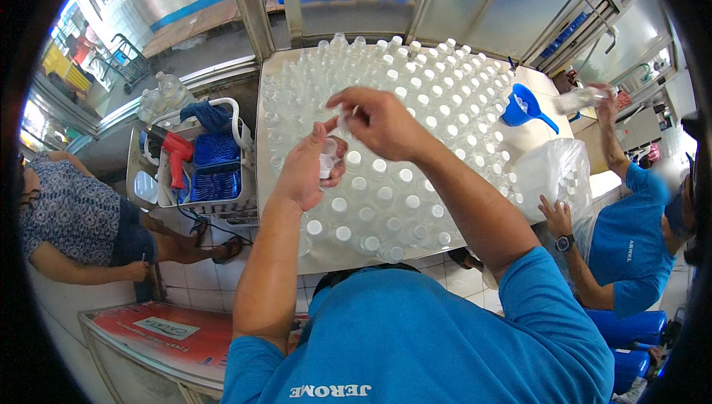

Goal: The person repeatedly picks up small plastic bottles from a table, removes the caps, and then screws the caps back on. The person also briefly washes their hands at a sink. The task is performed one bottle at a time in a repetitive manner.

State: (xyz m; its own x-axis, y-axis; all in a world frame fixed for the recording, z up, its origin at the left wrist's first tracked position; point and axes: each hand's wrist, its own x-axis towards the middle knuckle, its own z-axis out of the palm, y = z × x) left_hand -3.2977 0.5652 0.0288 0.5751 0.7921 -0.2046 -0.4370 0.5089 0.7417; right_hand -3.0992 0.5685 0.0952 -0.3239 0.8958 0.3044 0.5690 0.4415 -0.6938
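Note:
Many clear plastic bottles [411, 202] stand upright in rows on a light table [311, 264]; those at the right and nearest me wear white caps, while several at the left look uncapped. My left hand [311, 167], palm turned up, holds several white plastic caps [327, 164] in its curled fingers. Just above and to the right is my right hand [372, 120], its fingers pinching a small pale cap [346, 120], blurred by motion. Both hands are over the bottles near the table's middle. A blue plastic dipper [523, 106] with white caps inside lies at the right.
At the right, a co-worker in a blue shirt [628, 248] holds up a clear bottle [578, 99] beside a clear plastic bag [556, 176]. Left of the table is a crate [250, 181] with a red heat gun [177, 151]. Another person [83, 209] stands further left.

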